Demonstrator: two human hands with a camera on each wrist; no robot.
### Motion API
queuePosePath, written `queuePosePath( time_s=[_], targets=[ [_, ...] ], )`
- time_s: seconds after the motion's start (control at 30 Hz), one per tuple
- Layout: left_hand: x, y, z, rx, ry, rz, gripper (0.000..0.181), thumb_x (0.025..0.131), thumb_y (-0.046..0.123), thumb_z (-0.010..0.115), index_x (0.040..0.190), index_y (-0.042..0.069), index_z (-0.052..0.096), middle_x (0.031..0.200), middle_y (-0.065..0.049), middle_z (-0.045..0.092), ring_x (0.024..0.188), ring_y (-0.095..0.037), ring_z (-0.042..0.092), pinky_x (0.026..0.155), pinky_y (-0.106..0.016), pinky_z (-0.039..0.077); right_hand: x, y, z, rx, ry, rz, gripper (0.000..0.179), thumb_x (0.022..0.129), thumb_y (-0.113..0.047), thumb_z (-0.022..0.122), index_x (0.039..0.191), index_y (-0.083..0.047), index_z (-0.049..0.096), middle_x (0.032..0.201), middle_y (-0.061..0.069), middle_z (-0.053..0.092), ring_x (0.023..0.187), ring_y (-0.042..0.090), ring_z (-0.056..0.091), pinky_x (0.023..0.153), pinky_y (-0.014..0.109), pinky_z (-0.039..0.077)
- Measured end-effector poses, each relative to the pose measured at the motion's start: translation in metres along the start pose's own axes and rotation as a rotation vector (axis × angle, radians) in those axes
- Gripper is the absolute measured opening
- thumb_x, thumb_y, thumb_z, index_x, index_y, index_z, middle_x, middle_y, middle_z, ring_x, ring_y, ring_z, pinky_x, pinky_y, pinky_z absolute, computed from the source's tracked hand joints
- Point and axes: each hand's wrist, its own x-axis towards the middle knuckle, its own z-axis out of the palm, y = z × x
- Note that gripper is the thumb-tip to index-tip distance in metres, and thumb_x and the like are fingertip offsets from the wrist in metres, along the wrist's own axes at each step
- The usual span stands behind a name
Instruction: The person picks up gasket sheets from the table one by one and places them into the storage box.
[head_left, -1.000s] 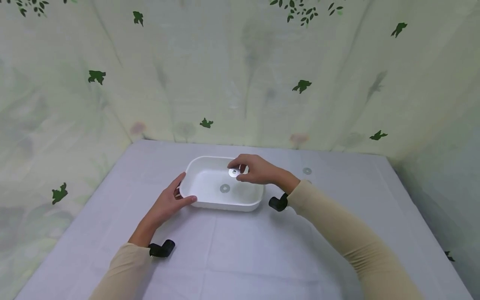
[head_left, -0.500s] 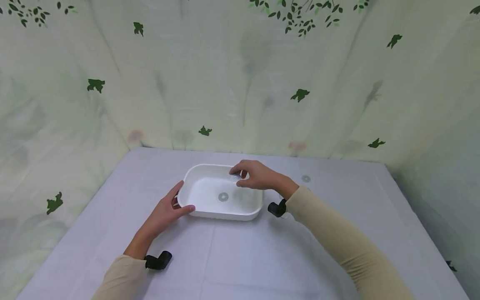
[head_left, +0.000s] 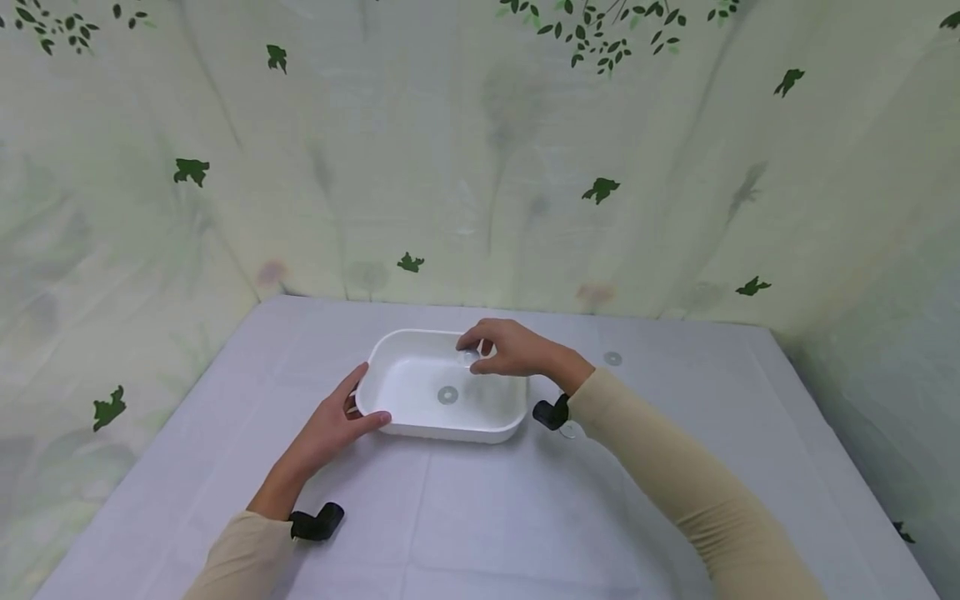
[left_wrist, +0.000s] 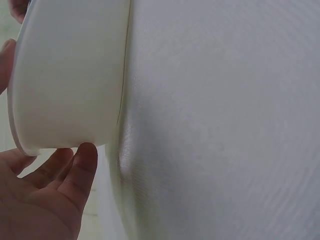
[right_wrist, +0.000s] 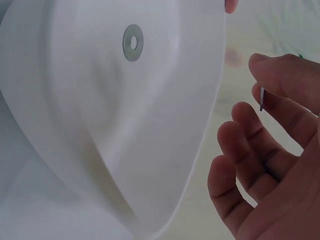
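Observation:
A white rounded rectangular tub point(head_left: 408, 371) stands on the table, with one flat metal washer point(head_left: 447, 395) lying on its bottom. My left hand point(head_left: 322, 429) grips the tub's left end, its thumb on the near rim and its fingers against the end wall in the left wrist view. Over the tub's far right part, my right hand point(head_left: 513, 350) pinches another washer point(right_wrist: 261, 99) between thumb and index finger. That washer appears edge-on in the right wrist view, and the other fingers are loosely bent below it.
On the white cloth to the right lie a washer point(head_left: 612, 358) and another washer point(head_left: 572, 430), close to the right wrist camera point(head_left: 552, 412). A leaf-patterned curtain point(head_left: 480, 167) hangs behind the table and at both sides.
The head view has tilted up a little, so everything sits lower in it. The pinched washer has turned from its bright face; my right hand stays over the tub and my left keeps its grip.

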Motion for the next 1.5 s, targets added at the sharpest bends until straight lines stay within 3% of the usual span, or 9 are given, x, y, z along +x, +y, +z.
queuePosePath(
  time_s=[0.4, 1.07, 1.3, 1.5],
  targets=[
    [0.005, 0.003, 0.003, 0.009, -0.029, 0.008, 0.101, 0.088, 0.040, 0.074, 0.161, 0.013, 0.008, 0.163, -0.023, 0.023, 0.138, -0.045, 0.047, 0.106, -0.052, 0.047, -0.003, 0.003, -0.002, -0.026, -0.026, 0.031, 0.040, 0.092, -0.016, 0.067, 0.132, -0.011, 0.064, 0.129, 0.006, 0.063, 0.108, 0.020, 0.060, 0.094, 0.033, 0.051],
    [0.008, 0.002, 0.003, -0.001, -0.016, 0.009, 0.100, 0.089, 0.037, 0.073, 0.161, 0.013, 0.008, 0.164, -0.022, 0.021, 0.143, -0.044, 0.040, 0.109, -0.054, 0.043, -0.001, 0.009, 0.005, -0.018, -0.045, 0.058, 0.040, 0.092, -0.017, 0.067, 0.132, -0.013, 0.064, 0.128, 0.003, 0.063, 0.111, 0.020, 0.059, 0.095, 0.033, 0.050],
    [0.005, 0.002, 0.001, 0.017, -0.011, -0.002, 0.100, 0.089, 0.035, 0.073, 0.161, 0.012, 0.008, 0.164, -0.022, 0.021, 0.142, -0.045, 0.040, 0.109, -0.054, 0.043, 0.002, 0.007, 0.006, 0.012, -0.043, 0.078, 0.050, 0.093, -0.017, 0.067, 0.142, -0.016, 0.055, 0.132, 0.013, 0.059, 0.118, 0.029, 0.060, 0.094, 0.036, 0.053],
    [0.005, 0.001, -0.001, 0.027, -0.006, -0.011, 0.102, 0.089, 0.040, 0.073, 0.161, 0.013, 0.007, 0.164, -0.022, 0.021, 0.142, -0.045, 0.040, 0.109, -0.054, 0.043, -0.012, 0.009, -0.003, 0.002, -0.018, 0.078, 0.048, 0.095, -0.015, 0.064, 0.141, -0.016, 0.055, 0.133, 0.014, 0.059, 0.117, 0.030, 0.060, 0.095, 0.038, 0.053]
  ],
)
